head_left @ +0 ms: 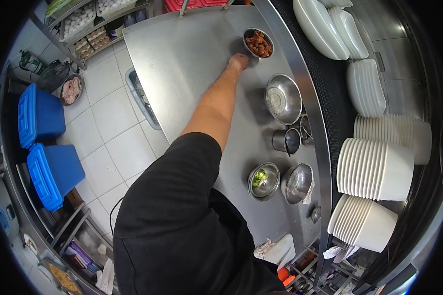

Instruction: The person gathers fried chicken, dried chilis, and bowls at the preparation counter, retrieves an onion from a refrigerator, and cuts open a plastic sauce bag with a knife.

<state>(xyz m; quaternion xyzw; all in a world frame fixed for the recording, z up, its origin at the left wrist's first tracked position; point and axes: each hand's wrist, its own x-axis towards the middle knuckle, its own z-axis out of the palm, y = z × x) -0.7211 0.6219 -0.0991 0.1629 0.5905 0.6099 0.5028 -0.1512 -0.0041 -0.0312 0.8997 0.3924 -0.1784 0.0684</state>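
Observation:
My left hand (pixel 239 62) reaches far along the steel worktop, its arm stretched out. The fingers look curled at the near rim of a metal bowl (pixel 246 50) holding reddish-brown pieces of what looks like seasoned meat (pixel 259 44); part of the grip is hidden. My right hand is outside the view. Nearer to me stands a wide metal bowl (pixel 291 98) with a pale substance at the bottom. Beside it is a steel pot (pixel 280 141) with a dark utensil handle. Another bowl (pixel 264 195) contains green cut vegetables (pixel 260 178), next to a deeper metal bowl (pixel 297 184).
A shelf edge (pixel 312 93) runs along the worktop (pixel 182 54), bearing stacked white bowls (pixel 374 169) and plates (pixel 366 87). A cutting board (pixel 280 250) lies near my body. Blue lidded bins (pixel 59 169) and a bowl of pale raw meat (pixel 71 90) stand across the tiled floor.

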